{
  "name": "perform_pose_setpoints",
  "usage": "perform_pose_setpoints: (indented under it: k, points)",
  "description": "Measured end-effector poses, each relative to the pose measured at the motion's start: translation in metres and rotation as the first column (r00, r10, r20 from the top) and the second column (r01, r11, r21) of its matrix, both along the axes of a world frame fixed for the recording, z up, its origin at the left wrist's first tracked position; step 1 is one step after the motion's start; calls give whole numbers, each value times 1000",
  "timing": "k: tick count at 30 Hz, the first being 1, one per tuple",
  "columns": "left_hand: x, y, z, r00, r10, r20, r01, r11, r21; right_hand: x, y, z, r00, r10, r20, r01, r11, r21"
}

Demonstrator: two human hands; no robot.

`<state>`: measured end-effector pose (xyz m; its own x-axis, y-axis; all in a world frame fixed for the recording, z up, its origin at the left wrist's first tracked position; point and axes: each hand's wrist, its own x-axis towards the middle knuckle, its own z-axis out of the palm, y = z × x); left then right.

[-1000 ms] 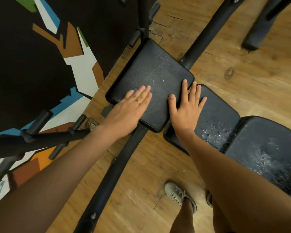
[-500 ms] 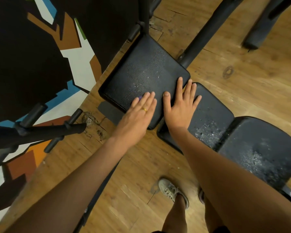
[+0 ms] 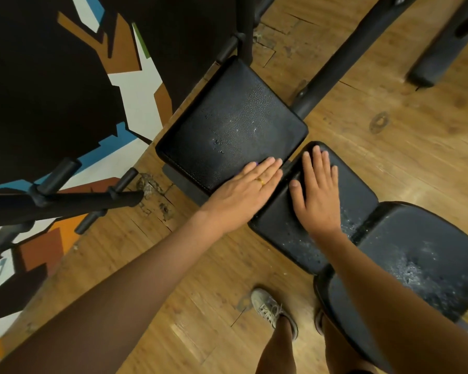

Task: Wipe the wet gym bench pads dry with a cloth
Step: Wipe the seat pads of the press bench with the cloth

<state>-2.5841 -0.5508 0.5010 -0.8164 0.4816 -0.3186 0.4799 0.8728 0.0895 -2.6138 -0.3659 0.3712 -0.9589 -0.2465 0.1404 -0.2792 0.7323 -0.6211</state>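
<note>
left hand (image 3: 245, 194) palm down, fingers straight and pressed side by side, gripping nothing, laid across the near corner of the square pad (image 3: 227, 114); gold ring (image 3: 260, 181) on one finger, a speck of purple at the fingertips (too small to tell what). right hand (image 3: 318, 193) just beside it, also flat and holding nothing, fingers straight and slightly fanned, thumb out toward the left hand, resting on the far end of the middle pad (image 3: 362, 190). the two hands near but apart, the gap between those two pads running under the space between them. scattered water droplets (image 3: 219, 143) on the square pad beyond the left fingertips; denser beads on the middle pad beside the right wrist, and more on the long pad (image 3: 430, 260) out past the right forearm. black frame tube (image 3: 343, 55) slanting away beyond the right fingertips. weight pegs (image 3: 57, 174) on a dark bar off to the outer side of the left forearm, in front of a painted wall (image 3: 65, 76). worn wooden floor (image 3: 389, 130) beneath both arms, with a pale laced shoe (image 3: 268, 309) back toward the body from the right hand.
</note>
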Motion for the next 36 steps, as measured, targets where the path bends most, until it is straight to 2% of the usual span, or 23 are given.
perform_pose_setpoints:
  k: [2,6,11,15,18,25,29,32,36]
  points:
    - [-17,15,-1,1000,5,16,-5,1000,-14,1,-1,-5,999,-22,-44,23,1000,15]
    - [-35,29,-15,997,58,-50,-59,998,-25,2,-2,-7,996,-45,-74,46,999,8]
    - [-1,1,-13,985,70,-156,-71,997,-1,1,-1,-7,996,-34,-81,33,999,-6]
    - [11,-12,-7,991,76,-107,-77,997,-12,0,2,-8,997,-24,-69,23,1000,-10]
    - [-19,-1,-13,993,50,-103,-50,999,7,1,1,-8,997,-23,-68,22,1000,-18]
    - [-86,46,-15,990,130,-48,-129,991,30,0,0,-10,997,-29,-76,28,1000,-11]
    - [-58,32,-15,989,127,-81,-124,991,42,1,0,-10,996,-36,-81,35,999,-11]
    - [-20,14,-16,971,199,-133,-188,978,92,0,0,-9,997,-34,-75,33,999,-13]
    - [1,15,-19,960,242,-138,-234,970,72,1,1,-9,997,-31,-70,30,999,-10]
